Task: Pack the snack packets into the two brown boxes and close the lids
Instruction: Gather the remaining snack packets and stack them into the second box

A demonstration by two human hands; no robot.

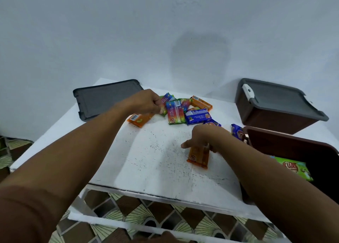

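from the head view, packing of the first box is under way: the open brown box (286,143) stands at the right edge of the white table (156,160) with one green packet (293,167) inside, while the second brown box (275,121) sits lidded at the far right corner and a loose grey lid (106,97) lies at the far left corner. the right hand (201,138) pinches the top end of an orange packet (199,156) near the table's middle, index finger sticking out. the left hand (146,102), fingers curled, pinches a striped packet (166,100) at the left side of the heap of packets (183,112) by the far edge. next, the right hand likely needs to carry its packet rightward over the box's rim and let go inside.
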